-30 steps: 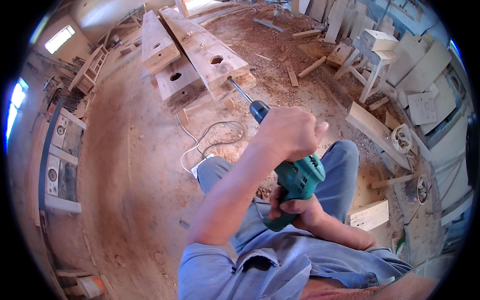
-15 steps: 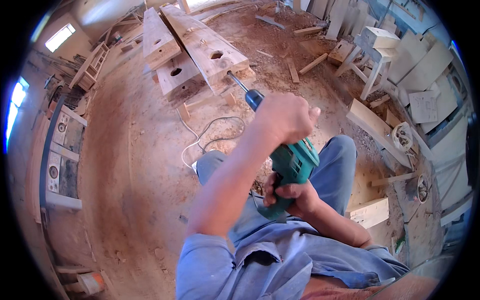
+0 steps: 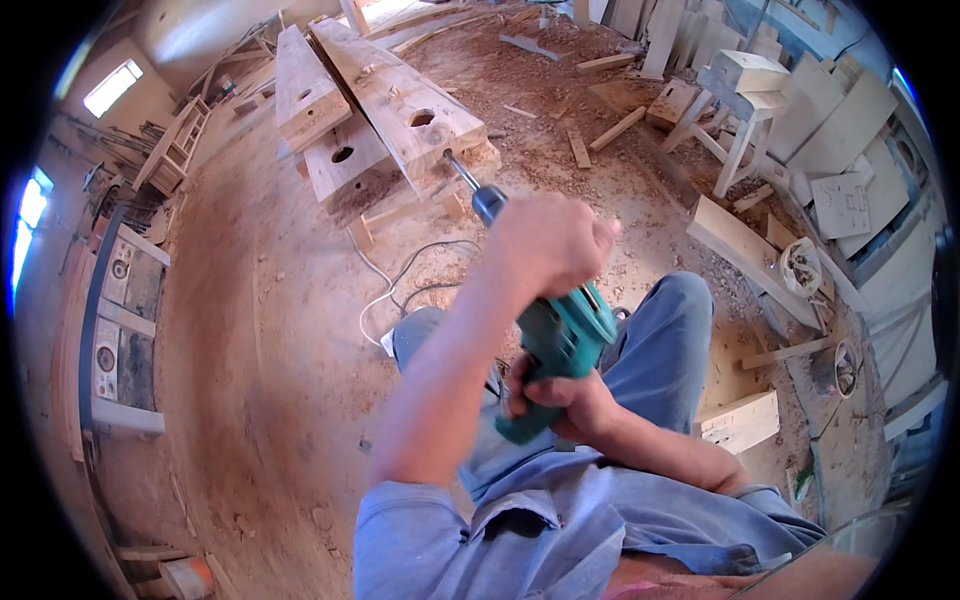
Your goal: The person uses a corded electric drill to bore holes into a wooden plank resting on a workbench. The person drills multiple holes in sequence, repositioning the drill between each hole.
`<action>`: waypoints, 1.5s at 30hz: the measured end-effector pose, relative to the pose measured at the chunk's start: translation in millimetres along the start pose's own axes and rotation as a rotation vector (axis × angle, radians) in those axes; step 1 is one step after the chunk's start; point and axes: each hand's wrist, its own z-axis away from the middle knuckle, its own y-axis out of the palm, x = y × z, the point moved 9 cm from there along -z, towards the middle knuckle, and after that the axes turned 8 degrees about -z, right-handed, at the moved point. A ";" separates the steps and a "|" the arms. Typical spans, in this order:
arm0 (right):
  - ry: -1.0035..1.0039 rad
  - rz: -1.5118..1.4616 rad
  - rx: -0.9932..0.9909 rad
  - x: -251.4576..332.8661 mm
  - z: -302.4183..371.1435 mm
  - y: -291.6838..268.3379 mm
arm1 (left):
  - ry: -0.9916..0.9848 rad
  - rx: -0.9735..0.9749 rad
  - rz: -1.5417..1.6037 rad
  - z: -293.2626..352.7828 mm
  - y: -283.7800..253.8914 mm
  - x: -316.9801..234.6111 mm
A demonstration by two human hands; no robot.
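Observation:
A teal power drill [image 3: 565, 340] with a black chuck [image 3: 489, 204] is held between both my hands. My left hand [image 3: 552, 242] is closed over the front of its body, behind the chuck. Lower down, my right hand [image 3: 580, 400] wraps round the handle, its index finger near the trigger. The metal bit [image 3: 463, 173] points away from me, its tip at the end face of a thick wooden beam [image 3: 390, 85]. That beam has a large hole through its top near the end. Beside and below it lie more holed beams [image 3: 312, 100].
A low wooden support [image 3: 362, 232] stands under the beams. White and dark cables [image 3: 385, 290] curl on the dusty floor. Right of me are a long timber [image 3: 745, 255], a sawhorse [image 3: 735, 130], a bucket [image 3: 834, 370] and leaning boards [image 3: 845, 115]. A framed wooden piece [image 3: 125, 310] stands left.
The drill and both hands have shifted left and a little toward the beam, while the bit tip stays at its end face. The whole view has moved slightly.

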 end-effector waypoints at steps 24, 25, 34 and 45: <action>-0.070 0.117 -0.056 -0.8 -27.5 8.8 | 0.036 -0.112 0.056 -6.0 -16.7 27.5; -0.041 0.099 -0.062 -5.0 -20.4 9.2 | 0.036 -0.113 0.059 0.5 -15.1 22.9; -0.087 0.082 -0.027 -4.0 34.6 -16.8 | 0.108 -0.136 0.098 28.9 4.0 -29.9; -0.461 0.268 -0.218 30.5 68.2 -80.8 | 0.376 -0.287 -0.010 20.7 13.3 -93.4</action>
